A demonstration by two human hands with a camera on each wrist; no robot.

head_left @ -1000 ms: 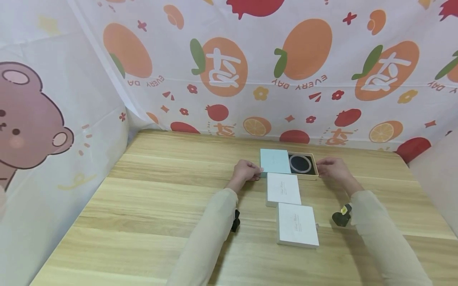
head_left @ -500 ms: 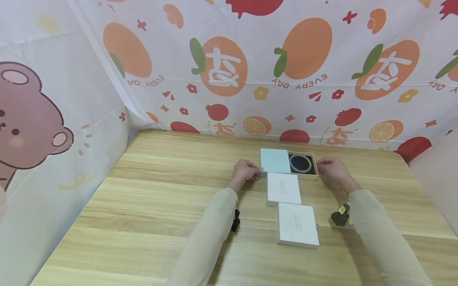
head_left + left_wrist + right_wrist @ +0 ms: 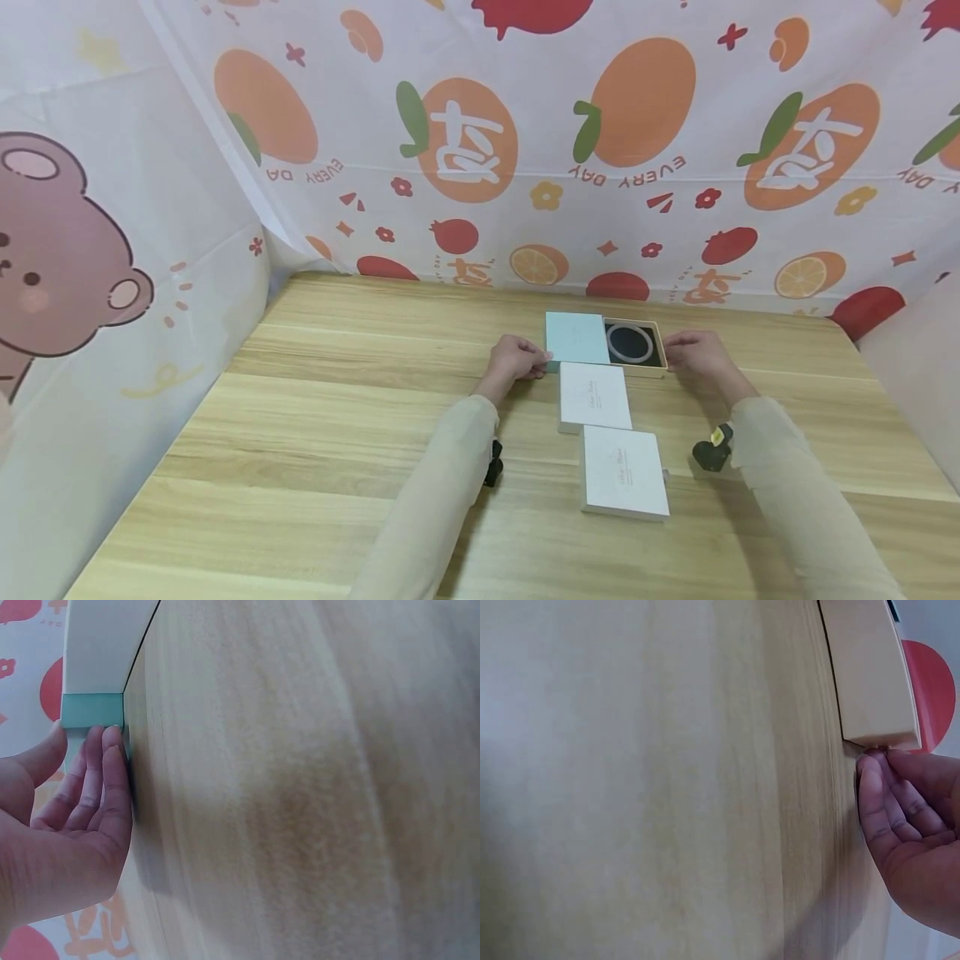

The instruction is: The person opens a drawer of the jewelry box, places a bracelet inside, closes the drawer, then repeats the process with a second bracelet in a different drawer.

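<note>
A turquoise box sleeve [image 3: 575,337] lies near the table's far edge, its cream drawer [image 3: 639,372] pulled out to the right. On the drawer's black lining rests a pale ring like a bangle [image 3: 631,360]. My left hand [image 3: 513,357] holds the sleeve's left end, thumb at the upper edge and fingers lower down. In the left wrist view, that end shows as a turquoise band [image 3: 91,710] under my fingertips. My right hand [image 3: 699,354] pinches at the drawer's outer end with thumb and forefinger. What exactly lies between those fingertips is mostly hidden in the right wrist view.
Two white lidded boxes lie nearer to me: a middle box [image 3: 594,395] touching the turquoise sleeve's front, and a front box [image 3: 625,472] with a small tab on its right. The wooden table [image 3: 315,433] ends at a fruit-print cloth [image 3: 480,217] behind.
My right wrist has shifted very slightly to the left. The boxes, the pulled-out drawer and my left hand stay in place.
</note>
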